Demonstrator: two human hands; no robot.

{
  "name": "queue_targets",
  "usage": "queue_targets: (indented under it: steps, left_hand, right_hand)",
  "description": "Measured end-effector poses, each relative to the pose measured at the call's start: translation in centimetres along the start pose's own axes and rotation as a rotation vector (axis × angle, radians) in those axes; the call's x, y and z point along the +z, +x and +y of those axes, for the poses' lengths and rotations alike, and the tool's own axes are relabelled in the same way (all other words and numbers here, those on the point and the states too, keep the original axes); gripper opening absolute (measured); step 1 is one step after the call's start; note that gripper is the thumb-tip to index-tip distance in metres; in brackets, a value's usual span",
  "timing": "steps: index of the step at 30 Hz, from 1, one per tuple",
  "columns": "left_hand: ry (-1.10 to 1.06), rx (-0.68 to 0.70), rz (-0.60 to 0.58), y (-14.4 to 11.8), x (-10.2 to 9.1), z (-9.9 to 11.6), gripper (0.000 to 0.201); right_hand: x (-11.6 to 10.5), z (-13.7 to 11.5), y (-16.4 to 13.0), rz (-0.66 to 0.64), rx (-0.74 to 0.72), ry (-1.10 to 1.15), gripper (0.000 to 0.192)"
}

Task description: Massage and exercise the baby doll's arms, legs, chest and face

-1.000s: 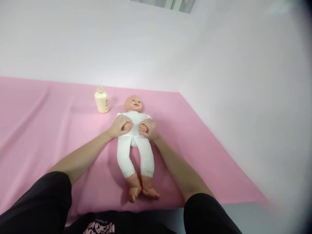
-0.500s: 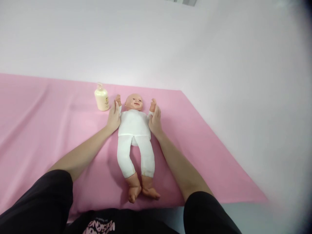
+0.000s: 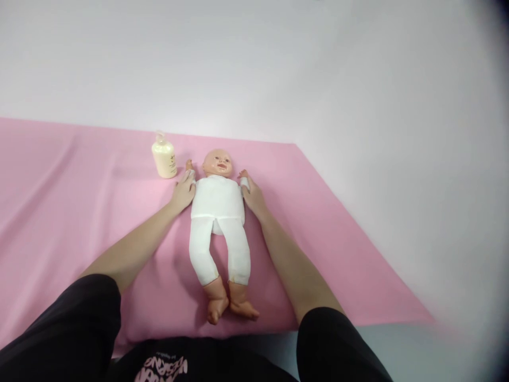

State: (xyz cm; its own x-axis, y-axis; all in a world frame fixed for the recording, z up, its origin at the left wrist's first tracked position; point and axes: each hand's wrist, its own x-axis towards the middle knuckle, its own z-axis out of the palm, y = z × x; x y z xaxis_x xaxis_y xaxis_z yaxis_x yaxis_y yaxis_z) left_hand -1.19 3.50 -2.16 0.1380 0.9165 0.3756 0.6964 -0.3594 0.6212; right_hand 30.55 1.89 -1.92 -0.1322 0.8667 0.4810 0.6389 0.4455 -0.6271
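A baby doll (image 3: 218,197) lies on its back on the pink sheet, its head away from me and its bare feet toward me. Its body, arms and legs are covered in white cloth. My left hand (image 3: 184,192) is closed around the doll's arm on the left side, fingers over the wrist and thumb toward the body. Around the other arm, my right hand (image 3: 254,198) is wrapped from the outside, its thumb near the white cuff. Both small doll hands stick out beyond my fingers. Part of each doll arm is hidden by my grip.
A pale yellow pump bottle (image 3: 164,159) stands upright to the left of the doll's head, close beyond my left hand. The pink sheet (image 3: 318,239) covers the table, whose right edge slants toward me. Behind and to the right is a white wall (image 3: 358,106).
Both my hands have shifted slightly on the doll's arms, fingers now lower and more wrapped around. The doll's right-side hand tilts more toward its head. The view has moved a little.
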Motion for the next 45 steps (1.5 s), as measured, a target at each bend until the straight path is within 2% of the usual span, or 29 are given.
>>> queue_targets:
  steps: [4, 8, 11, 13, 16, 18, 20, 24, 28, 31, 35, 40, 45]
  left_hand:
    - [-0.09, 0.119, 0.138, -0.3, 0.0, 0.2, 0.073]
    - [-0.16, 0.214, 0.3, -0.9, -0.5, 1.1, 0.094]
    - [-0.13, 0.267, 0.368, -1.5, -1.2, 2.3, 0.087]
    - [-0.087, 0.368, 0.312, -2.0, -1.8, 3.3, 0.064]
    - [-0.034, 0.599, 0.092, -2.4, -2.5, 4.8, 0.031]
    - [-0.01, 0.705, -0.019, -2.5, -2.6, 5.4, 0.025]
    - [0.006, 0.731, -0.072, -2.6, -2.5, 5.6, 0.026]
    - [0.014, 0.607, -0.037, -2.5, -1.6, 4.8, 0.042]
    - [0.028, 0.386, 0.104, -2.0, -0.7, 3.8, 0.062]
    - [0.011, 0.318, 0.134, -1.3, -0.5, 2.9, 0.068]
    - [0.006, 0.265, 0.09, -0.4, -0.3, 1.6, 0.067]
    - [0.016, 0.086, 0.025, -0.1, -0.2, 0.2, 0.063]
    - [0.005, 0.006, 0.015, 0.0, -0.2, -0.1, 0.059]
  right_hand:
    - [0.1, -1.0, 0.0, 0.06, -0.039, 0.096, 0.065]
    - [0.7, -1.1, -0.4, 0.251, -0.1, 0.086, 0.077]
    - [0.8, -1.5, -1.0, 0.361, -0.205, 0.023, 0.078]
    - [0.7, -2.4, -1.4, 0.371, -0.317, -0.035, 0.069]
    - [0.3, -4.1, -1.9, 0.24, -0.588, -0.098, 0.047]
    - [0.2, -5.1, -2.1, 0.136, -0.724, -0.138, 0.04]
    - [0.2, -5.4, -2.2, 0.08, -0.757, -0.165, 0.039]
    - [0.4, -4.7, -2.2, 0.08, -0.649, -0.13, 0.053]
    - [0.6, -3.8, -1.7, 0.142, -0.337, -0.155, 0.066]
    - [0.6, -3.5, -1.1, 0.134, -0.167, -0.181, 0.066]
    - [0.6, -2.3, -0.4, 0.111, -0.086, -0.134, 0.066]
    - [0.9, -0.2, 0.0, 0.066, 0.009, -0.077, 0.064]
    - [0.7, -0.2, 0.2, 0.016, 0.041, -0.013, 0.061]
